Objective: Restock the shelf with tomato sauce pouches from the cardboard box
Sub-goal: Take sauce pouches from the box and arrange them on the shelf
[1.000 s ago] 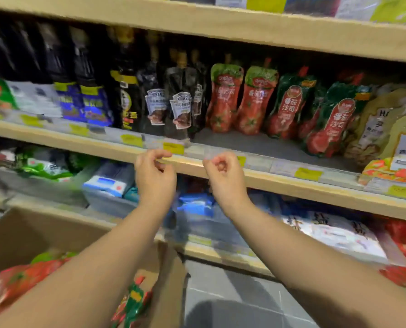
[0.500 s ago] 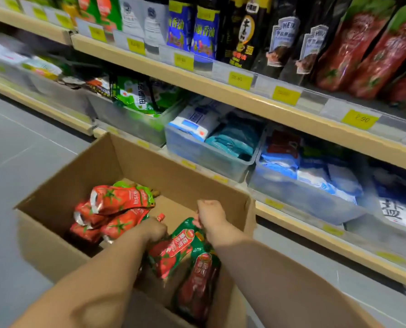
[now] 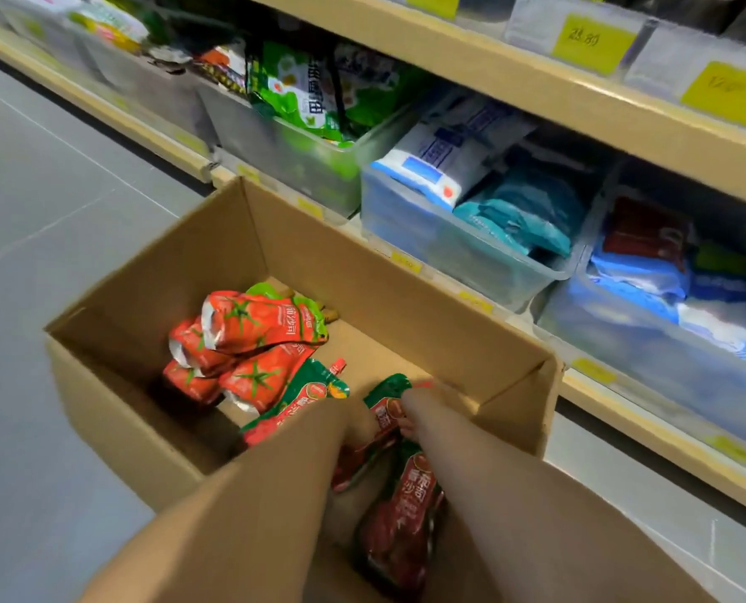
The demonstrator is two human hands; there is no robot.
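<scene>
An open cardboard box [image 3: 362,289] stands on the floor in front of the shelves. At its left lie several red tomato sauce pouches [image 3: 254,324] in a pile. Green-topped pouches lie nearer me: one [image 3: 314,389] by my left hand, one [image 3: 386,391] by my right hand, and a dark red one [image 3: 406,515] between my forearms. Both arms reach down into the box. My left hand [image 3: 341,417] and my right hand [image 3: 410,409] are blurred and foreshortened. Their fingers are hidden, so any grip is unclear.
Clear plastic bins on the low shelf hold green packs [image 3: 314,93] and blue-white packs [image 3: 449,154]. Above them runs a wooden shelf edge with yellow price tags [image 3: 593,41]. Grey tiled floor [image 3: 58,211] lies to the left of the box.
My hands left the upper shelf edge and went down into the box. The view dropped from the sauce shelf to the box, and both arms now reach deeper.
</scene>
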